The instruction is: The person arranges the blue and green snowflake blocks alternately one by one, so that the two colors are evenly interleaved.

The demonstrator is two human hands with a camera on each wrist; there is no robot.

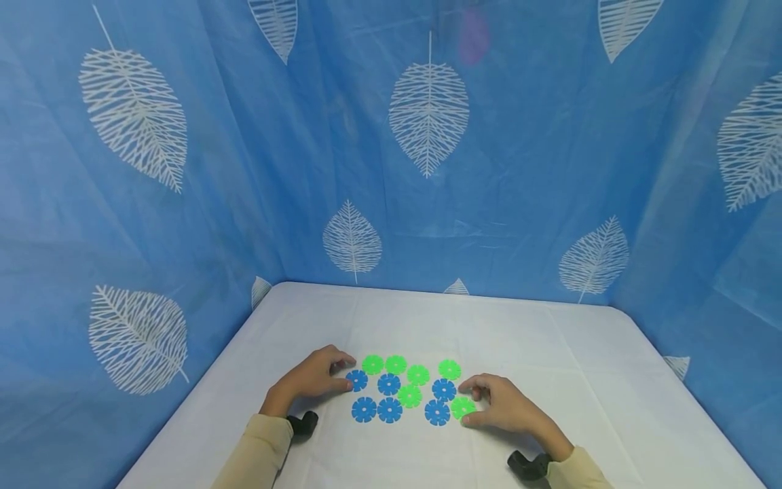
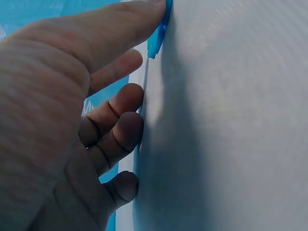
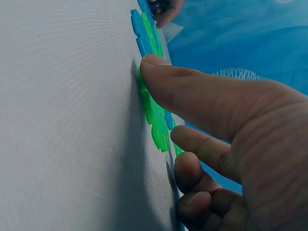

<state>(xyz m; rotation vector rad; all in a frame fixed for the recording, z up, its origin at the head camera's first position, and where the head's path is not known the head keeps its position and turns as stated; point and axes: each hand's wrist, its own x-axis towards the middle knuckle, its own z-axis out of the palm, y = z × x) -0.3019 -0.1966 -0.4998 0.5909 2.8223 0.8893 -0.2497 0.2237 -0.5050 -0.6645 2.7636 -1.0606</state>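
Flat, round, notched plastic discs in blue and green lie on the white table. My left hand (image 1: 314, 375) is at the left end of the group, its thumb tip at a blue disc (image 1: 357, 380); the other fingers are loosely bent. In the left wrist view that blue disc (image 2: 156, 41) shows just under the thumb. At the right end, my right hand (image 1: 504, 404) has its thumb at the near edge of a green disc (image 1: 463, 408) and its index finger by the far side. A blue disc (image 1: 444, 390) lies just left of that fingertip.
Between the hands lie more blue discs (image 1: 389, 409) and green discs (image 1: 418, 374), some touching. A white cloth covers the table (image 1: 489, 326). Blue curtains (image 1: 519, 170) with white leaf prints stand behind and at both sides. Black wrist devices (image 1: 528, 466) sit below both hands.
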